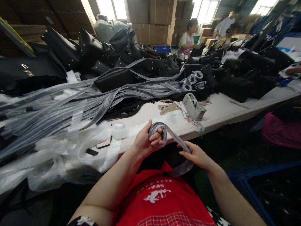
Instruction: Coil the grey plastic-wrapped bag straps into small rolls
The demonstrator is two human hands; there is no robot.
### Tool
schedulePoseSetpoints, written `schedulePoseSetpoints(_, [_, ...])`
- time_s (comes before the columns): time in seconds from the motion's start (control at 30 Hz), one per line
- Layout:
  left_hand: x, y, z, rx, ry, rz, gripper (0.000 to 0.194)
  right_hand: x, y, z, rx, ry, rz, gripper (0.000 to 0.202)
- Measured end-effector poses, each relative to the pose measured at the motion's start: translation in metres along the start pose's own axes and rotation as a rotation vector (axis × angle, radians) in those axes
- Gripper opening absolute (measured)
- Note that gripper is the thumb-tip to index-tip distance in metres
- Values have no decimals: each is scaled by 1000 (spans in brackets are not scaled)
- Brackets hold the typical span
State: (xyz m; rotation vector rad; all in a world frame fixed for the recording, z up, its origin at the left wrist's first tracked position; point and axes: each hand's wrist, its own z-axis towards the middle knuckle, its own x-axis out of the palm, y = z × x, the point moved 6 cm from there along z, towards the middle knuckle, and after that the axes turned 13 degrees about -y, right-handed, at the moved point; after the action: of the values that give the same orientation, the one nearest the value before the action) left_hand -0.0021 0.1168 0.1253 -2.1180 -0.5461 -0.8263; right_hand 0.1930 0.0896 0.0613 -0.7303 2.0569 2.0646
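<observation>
A grey strap in clear plastic wrap (pixel 172 135) is partly wound into a coil. My left hand (pixel 150 136) is closed on the coil, with fingers curled through its middle. The strap runs from there to my right hand (pixel 194 154), which pinches it between thumb and fingers. Past my right hand, the loose end hangs down in front of the red apron (pixel 164 194). Long wrapped straps (pixel 101 103) lie in a heap on the table to the left. Several finished-looking coils (pixel 191 79) sit behind the tape dispenser (pixel 194 106).
Black leather bags (pixel 124 44) are piled along the back of the white table (pixel 218 110). Brown card strips (pixel 169 107) lie beside the dispenser. Crumpled clear plastic (pixel 58 163) covers the left front. A blue crate (pixel 249 182) stands at lower right. Other people (pixel 187 42) work beyond the bags.
</observation>
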Motion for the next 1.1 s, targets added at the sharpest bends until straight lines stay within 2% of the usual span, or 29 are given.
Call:
schedulePoseSetpoints(0.07, [0,-14,1,67,-53,-33,62,18,-2,-1,26,24,-62,34])
schedulePoseSetpoints(0.1, [-1,-19,3,131,-83,-29,61,30,-2,-3,57,77,-71,36])
schedulePoseSetpoints(0.13, [-4,-24,7,227,-122,-14,58,44,0,-7,90,149,-55,39])
schedulePoseSetpoints(0.2, [-13,-29,12,528,-243,72,55,70,14,-16,121,338,55,43])
schedulePoseSetpoints(0.27, [-20,-24,13,901,-358,314,55,85,37,-20,85,470,232,43])
schedulePoseSetpoints(0.3, [-20,-16,13,1055,-374,507,57,86,48,-18,65,476,333,42])
schedulePoseSetpoints(0.33, [-18,-5,15,1157,-352,732,59,81,56,-13,57,447,436,42])
schedulePoseSetpoints(0.37, [-16,8,19,1195,-298,969,61,73,60,-6,61,397,530,42])
schedulePoseSetpoints(0.43, [-18,32,29,1123,-167,1398,62,56,56,7,101,312,651,42])
schedulePoseSetpoints(0.5, [-25,42,36,965,-80,1696,60,48,38,15,178,329,636,43])
schedulePoseSetpoints(0.57, [-32,43,39,802,-14,1841,58,46,17,17,250,375,514,46])
schedulePoseSetpoints(0.63, [-37,41,40,638,64,1840,60,47,0,16,245,396,334,51])
schedulePoseSetpoints(0.77, [-55,44,42,205,153,1635,67,47,-11,17,72,403,-88,55])
schedulePoseSetpoints(0.83, [-62,48,40,7,172,1421,67,46,-11,19,34,405,-170,55])
schedulePoseSetpoints(0.9, [-62,51,39,-116,221,1115,65,47,-10,23,26,371,-135,56])
schedulePoseSetpoints(0.97, [-57,52,40,-192,257,790,66,50,-9,29,56,260,-35,61])
schedulePoseSetpoints(1.03, [-52,51,44,-228,242,511,68,59,-9,32,114,143,128,68])
schedulePoseSetpoints(1.1, [-46,48,49,-214,199,273,69,75,-3,32,134,95,326,72])
